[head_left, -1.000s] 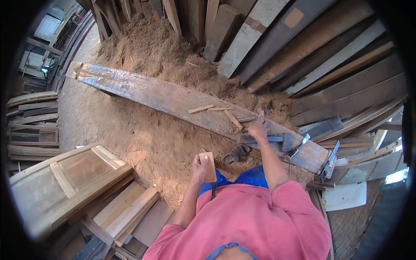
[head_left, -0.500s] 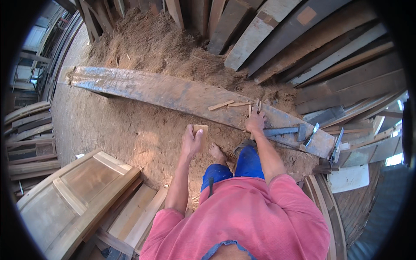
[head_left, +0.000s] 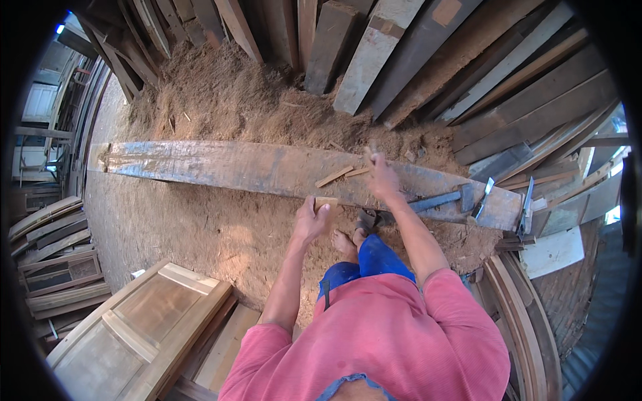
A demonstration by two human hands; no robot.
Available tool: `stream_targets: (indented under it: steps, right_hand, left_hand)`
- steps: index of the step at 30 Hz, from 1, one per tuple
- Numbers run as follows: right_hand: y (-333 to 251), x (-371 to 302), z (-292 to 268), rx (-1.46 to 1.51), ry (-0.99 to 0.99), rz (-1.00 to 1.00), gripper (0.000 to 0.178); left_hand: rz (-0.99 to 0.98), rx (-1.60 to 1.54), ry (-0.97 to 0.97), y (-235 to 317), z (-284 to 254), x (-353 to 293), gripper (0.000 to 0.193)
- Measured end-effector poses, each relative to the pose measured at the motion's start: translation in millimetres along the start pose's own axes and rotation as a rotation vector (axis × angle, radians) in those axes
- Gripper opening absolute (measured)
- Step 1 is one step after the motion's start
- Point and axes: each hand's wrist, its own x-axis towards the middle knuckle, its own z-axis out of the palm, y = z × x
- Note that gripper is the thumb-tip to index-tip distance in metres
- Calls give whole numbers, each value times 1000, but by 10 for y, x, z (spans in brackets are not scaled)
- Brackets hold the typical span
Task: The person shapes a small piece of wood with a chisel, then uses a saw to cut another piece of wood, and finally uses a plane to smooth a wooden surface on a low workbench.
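Note:
My left hand is closed around a small flat wooden block at the near edge of a long, worn wooden beam. Over the beam is my right hand, its fingers closed on a thin pale piece that is blurred by motion; its kind cannot be made out. Between the hands, short wooden strips lie on the beam. A hammer rests on the beam to the right of my right hand.
Two bladed metal tools stand at the beam's right end. Sawdust is heaped behind the beam, under leaning planks. A panelled wooden door lies at lower left, and stacked boards line the left side.
My right hand has lifted off the strips and shifted slightly left, with a pale piece in it. My left hand has moved a little right with the block, which is tilted differently. The view has shifted.

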Motion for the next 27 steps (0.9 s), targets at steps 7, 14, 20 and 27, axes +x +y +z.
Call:
stream_targets:
  steps: [7,14,20,27]
  right_hand:
    - [322,364,434,-241,-28,-119,42]
    - [60,120,-126,-378,-269,-144,43]
    - [-200,646,619,-366,-274,-478,65]
    - [-306,347,873,-406,-191,-237,66]
  left_hand:
    - [-29,11,1,-100,-27,-35,33]
    - [-214,-134,86,-498,-18,-363,29]
    - [-242,-135,56,-133,-192,-325,39]
    - [-144,-251,94,-501,-526,-338,37]
